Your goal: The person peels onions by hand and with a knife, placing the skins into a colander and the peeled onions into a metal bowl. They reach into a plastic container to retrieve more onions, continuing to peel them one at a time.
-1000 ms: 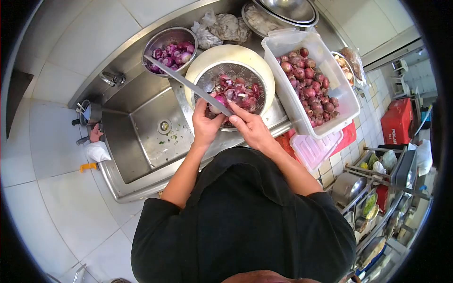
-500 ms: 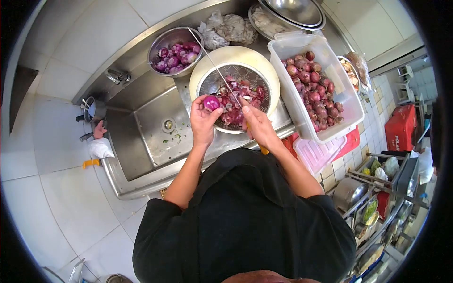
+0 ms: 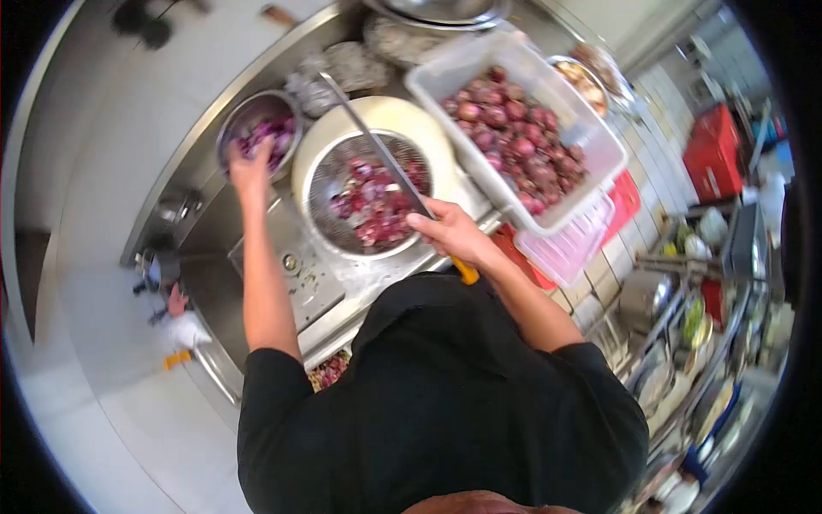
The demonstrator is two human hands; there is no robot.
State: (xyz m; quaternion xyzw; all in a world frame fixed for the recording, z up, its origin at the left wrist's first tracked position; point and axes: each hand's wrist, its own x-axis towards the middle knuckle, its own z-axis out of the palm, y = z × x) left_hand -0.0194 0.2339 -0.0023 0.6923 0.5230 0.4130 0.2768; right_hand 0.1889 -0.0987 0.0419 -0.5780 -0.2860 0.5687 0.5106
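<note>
My left hand (image 3: 250,167) reaches over the near rim of a steel bowl (image 3: 224,141) that holds peeled purple onions (image 3: 272,137). Its fingers look spread, touching or just above the onions, and motion blurs them a little. My right hand (image 3: 449,230) is wrapped round a long knife (image 3: 377,146) with a yellow handle. The blade points up and to the left, over a perforated steel colander (image 3: 321,184). Inside the colander lie red onion skins and trimmings (image 3: 377,206). The colander rests on a round cream-coloured board or basin (image 3: 390,111).
A translucent plastic tub (image 3: 535,224) of unpeeled red onions (image 3: 514,128) stands to the right. The steel sink (image 3: 321,295) with its drain lies at left. Plastic bags (image 3: 351,67) and metal bowls (image 3: 445,10) sit at the back. A red crate (image 3: 715,154) is on the far right.
My left hand has moved from the colander to the steel bowl, and the peeled onion it held is no longer in its grip. My right hand keeps the knife. The whole view has turned and shifted.
</note>
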